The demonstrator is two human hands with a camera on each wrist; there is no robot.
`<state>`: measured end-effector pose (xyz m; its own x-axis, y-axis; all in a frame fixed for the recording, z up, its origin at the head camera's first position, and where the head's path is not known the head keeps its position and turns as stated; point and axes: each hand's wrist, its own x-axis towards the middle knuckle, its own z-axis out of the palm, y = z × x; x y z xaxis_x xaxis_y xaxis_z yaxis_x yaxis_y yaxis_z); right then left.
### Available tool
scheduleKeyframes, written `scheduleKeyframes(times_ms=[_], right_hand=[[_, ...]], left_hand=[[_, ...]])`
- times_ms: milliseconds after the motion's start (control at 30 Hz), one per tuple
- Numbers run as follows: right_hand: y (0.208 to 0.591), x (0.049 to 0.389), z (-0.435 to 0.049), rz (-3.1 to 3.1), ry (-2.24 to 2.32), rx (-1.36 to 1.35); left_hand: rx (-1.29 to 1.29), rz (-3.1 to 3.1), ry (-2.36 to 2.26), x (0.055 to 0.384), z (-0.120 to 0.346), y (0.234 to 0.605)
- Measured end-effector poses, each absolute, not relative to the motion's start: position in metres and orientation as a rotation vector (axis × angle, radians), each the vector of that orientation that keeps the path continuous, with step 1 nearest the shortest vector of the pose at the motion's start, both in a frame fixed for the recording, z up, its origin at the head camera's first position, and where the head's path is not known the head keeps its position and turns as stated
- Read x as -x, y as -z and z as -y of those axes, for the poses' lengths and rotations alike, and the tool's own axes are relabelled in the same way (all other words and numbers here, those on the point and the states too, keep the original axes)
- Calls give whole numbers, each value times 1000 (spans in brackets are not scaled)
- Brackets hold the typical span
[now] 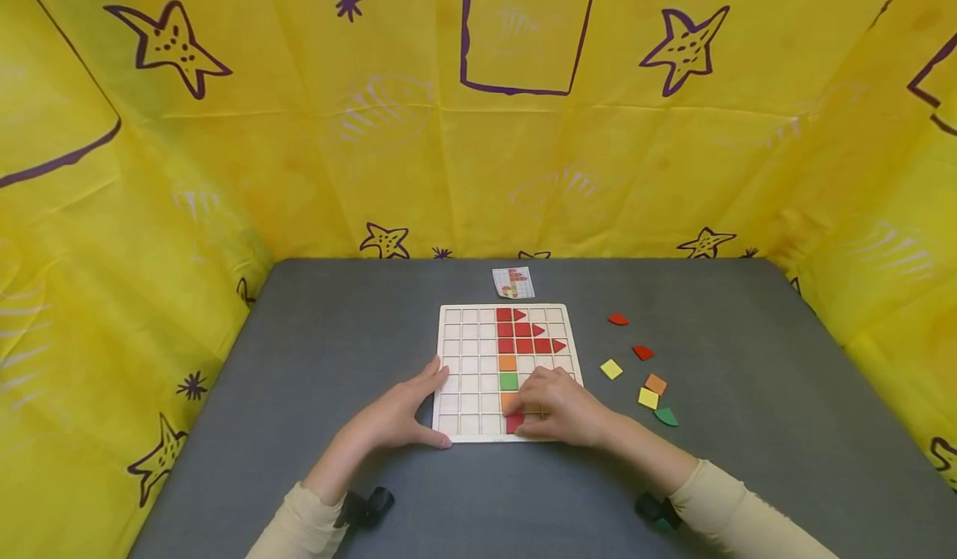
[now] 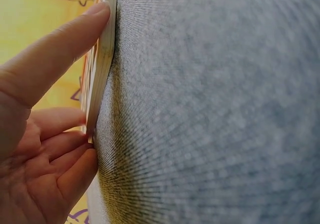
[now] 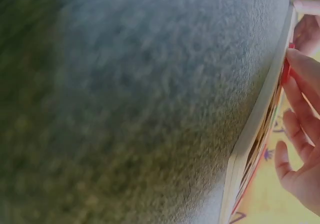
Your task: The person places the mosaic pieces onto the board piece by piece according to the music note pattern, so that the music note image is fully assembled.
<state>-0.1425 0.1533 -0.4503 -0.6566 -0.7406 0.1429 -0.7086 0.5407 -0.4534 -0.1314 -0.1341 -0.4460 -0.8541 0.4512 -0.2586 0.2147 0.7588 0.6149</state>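
Observation:
A wooden grid board (image 1: pixel 469 376) lies on the dark table. My left hand (image 1: pixel 404 409) holds its front left corner, thumb (image 2: pixel 75 39) at the front edge and fingers (image 2: pixel 65 144) along the left edge. My right hand (image 1: pixel 564 405) pinches a red square tile (image 1: pixel 513 423) between thumb and fingers, at the front row of the grid. In the right wrist view this red tile shows at the fingertips, against the board. Behind it in the same column sit an orange tile (image 1: pixel 508 402), a green tile (image 1: pixel 508 381) and another orange tile (image 1: pixel 507 363).
Red squares (image 1: pixel 524 345) ending in red triangles (image 1: pixel 558 345) fill parts of the board's three far rows. A small pattern card (image 1: pixel 513 282) lies behind the board. Right of it are loose pieces: yellow squares (image 1: pixel 611 369), an orange square (image 1: pixel 655 384), red quarter-rounds (image 1: pixel 643 352), a green one (image 1: pixel 665 416).

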Motion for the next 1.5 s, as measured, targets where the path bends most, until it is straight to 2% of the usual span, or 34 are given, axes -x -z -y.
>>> scheduleKeyframes(times_ms=[967, 1267, 1500], right_hand=[[452, 140, -152, -2715, 764, 1216], [456, 142, -163, -2643, 1147, 1035], [454, 142, -186, -2648, 1264, 677]], left_hand=[[-484, -2564, -833, 130, 133, 445], [-475, -2558, -834, 131, 132, 447], [-481, -2559, -840, 131, 133, 447]])
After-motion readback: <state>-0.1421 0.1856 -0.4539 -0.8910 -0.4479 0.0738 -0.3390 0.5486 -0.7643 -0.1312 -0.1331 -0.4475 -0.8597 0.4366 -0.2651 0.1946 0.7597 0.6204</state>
